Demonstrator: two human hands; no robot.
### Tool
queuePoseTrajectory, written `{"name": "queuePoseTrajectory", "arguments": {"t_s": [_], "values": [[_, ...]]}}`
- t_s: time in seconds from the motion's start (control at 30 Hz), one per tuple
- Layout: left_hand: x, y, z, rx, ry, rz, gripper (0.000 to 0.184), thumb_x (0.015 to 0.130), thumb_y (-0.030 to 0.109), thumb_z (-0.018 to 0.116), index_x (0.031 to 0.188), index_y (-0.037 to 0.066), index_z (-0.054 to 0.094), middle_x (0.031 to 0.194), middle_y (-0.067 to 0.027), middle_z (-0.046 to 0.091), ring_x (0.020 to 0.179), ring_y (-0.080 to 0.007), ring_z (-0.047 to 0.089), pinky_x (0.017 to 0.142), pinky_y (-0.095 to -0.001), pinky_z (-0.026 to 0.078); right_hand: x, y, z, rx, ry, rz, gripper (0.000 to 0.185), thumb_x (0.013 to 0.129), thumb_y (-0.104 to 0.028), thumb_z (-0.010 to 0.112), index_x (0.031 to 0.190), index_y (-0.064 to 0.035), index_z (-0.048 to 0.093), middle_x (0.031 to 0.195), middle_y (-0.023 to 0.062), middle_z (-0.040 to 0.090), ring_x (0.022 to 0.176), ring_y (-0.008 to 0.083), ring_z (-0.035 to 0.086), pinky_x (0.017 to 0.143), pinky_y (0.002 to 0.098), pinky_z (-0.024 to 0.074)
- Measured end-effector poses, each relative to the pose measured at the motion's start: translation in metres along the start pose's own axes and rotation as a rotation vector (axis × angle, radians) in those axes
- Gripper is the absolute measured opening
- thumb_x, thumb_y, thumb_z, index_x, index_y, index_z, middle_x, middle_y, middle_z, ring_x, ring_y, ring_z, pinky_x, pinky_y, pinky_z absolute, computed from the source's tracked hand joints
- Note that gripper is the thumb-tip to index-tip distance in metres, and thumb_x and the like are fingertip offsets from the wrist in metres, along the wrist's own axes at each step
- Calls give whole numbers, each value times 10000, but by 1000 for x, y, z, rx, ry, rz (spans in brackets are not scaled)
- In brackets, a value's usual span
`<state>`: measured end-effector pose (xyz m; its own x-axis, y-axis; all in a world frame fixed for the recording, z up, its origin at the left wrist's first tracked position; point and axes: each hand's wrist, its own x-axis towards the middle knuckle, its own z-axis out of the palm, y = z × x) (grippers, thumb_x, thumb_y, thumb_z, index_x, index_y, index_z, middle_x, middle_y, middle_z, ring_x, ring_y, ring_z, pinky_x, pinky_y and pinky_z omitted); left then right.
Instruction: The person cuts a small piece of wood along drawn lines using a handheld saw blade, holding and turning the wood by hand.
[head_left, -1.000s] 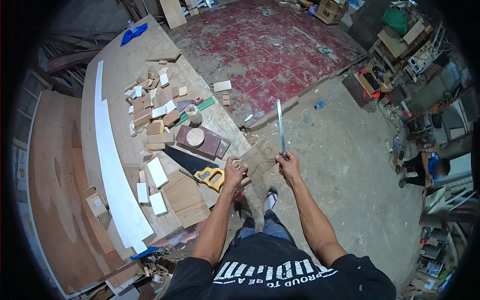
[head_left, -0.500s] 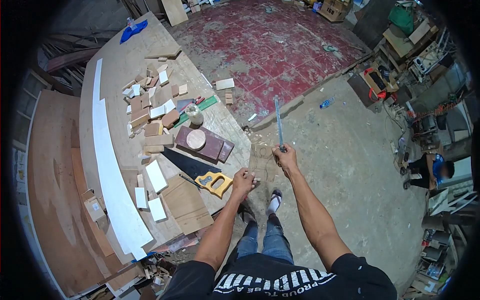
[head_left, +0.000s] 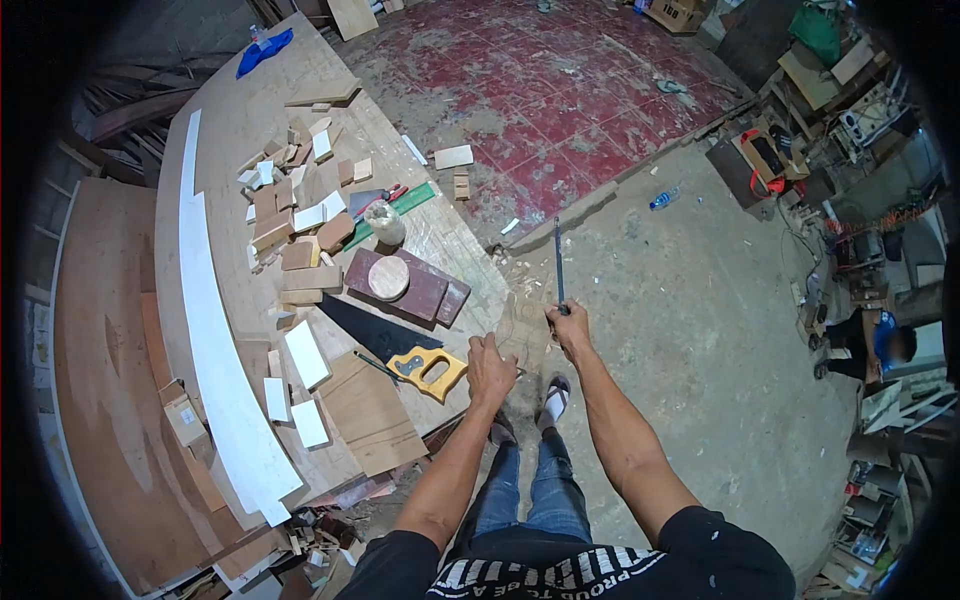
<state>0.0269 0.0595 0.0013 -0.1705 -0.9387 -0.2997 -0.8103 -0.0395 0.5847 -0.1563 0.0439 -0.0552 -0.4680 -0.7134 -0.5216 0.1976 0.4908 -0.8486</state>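
A long, narrow dark metal tool, like a saw seen edge-on, points away from me, its near end closed in my right hand. Below and left of that hand is a thin brown board, blurred at the table's corner; curved lines on it showed a moment ago. My left hand lies at the board's near edge, fingers bent and pressed on it. Just left of this hand, a handsaw with a yellow handle rests on the table, its black blade partly under a maroon block.
Wood offcuts and white blocks crowd the worktable. A glue-smeared jar stands behind the maroon block. On the floor lies a plastic bottle. Another person sits at the far right.
The tool in my right hand has shifted slightly and turned more edge-on. My left hand has moved slightly right on the board. The view has shifted a little.
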Motion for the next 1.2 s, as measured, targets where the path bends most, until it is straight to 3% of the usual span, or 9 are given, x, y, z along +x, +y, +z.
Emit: {"name": "queuePoseTrajectory", "arguments": {"t_s": [0.33,0.43,0.53,0.67,0.77,0.93,1.1,1.17,1.2], "values": [[-6,22,7,443,-74,139,1007,671,452,824,1455,30,351,1490,-148,331,1317,-377,351,948,-546,416,2,10,-4,-151,-5,37,163,892,-148,672,982,-27,613,643,22,553,497,122,488,442,290,379],[0,16,10,460,-86,168,1033,661,423,840,1470,40,325,1514,-148,298,1325,-386,343,962,-544,411,3,17,-13,-447,25,-149,210,905,-195,653,1029,-28,631,674,35,564,610,156,540,571,321,439],[6,13,4,377,-93,222,1034,627,313,877,1458,33,330,1485,-174,311,1315,-402,343,984,-530,410,-8,15,-20,-382,121,-282,247,905,-221,644,1062,-32,641,718,43,575,711,166,552,675,329,448],[13,5,1,270,-75,323,1026,588,208,894,1444,57,349,1445,-194,333,1324,-403,341,1001,-504,418,-33,10,-31,-315,142,-199,221,898,-205,651,1033,-31,637,745,39,576,738,161,548,691,323,448],[10,10,-6,165,-66,327,1001,543,138,908,1391,60,382,1362,-214,359,1295,-414,355,1022,-491,413,-27,29,-37,-387,119,-288,202,903,-175,649,1054,-44,619,737,25,562,651,153,533,590,325,438],[1,13,-14,229,-15,459,904,578,181,903,1319,61,399,1344,-216,351,1275,-421,360,1047,-481,393,-4,35,-29,-59,-20,-8,174,868,-97,695,984,-60,571,635,6,506,417,91,398,351,282,264],[-10,4,-6,224,61,432,878,602,204,896,1303,64,386,1352,-234,331,1292,-438,333,1073,-491,352,-25,2,-29,-23,-82,-73,168,864,-92,710,935,-59,561,585,-12,484,392,86,388,353,276,268],[-10,1,-4,214,86,430,881,606,210,895,1303,67,375,1352,-243,325,1298,-445,322,1081,-494,338,-32,-4,-32,23,-123,-19,181,819,-99,736,942,-50,613,740,6,575,643,110,517,581,278,419],[-9,0,-3,194,81,424,873,612,203,891,1296,71,366,1351,-252,322,1300,-450,315,1085,-496,330,-37,-8,-34,23,-121,-21,181,819,-99,736,942,-50,613,740,6,575,643,110,517,581,278,419]]}}
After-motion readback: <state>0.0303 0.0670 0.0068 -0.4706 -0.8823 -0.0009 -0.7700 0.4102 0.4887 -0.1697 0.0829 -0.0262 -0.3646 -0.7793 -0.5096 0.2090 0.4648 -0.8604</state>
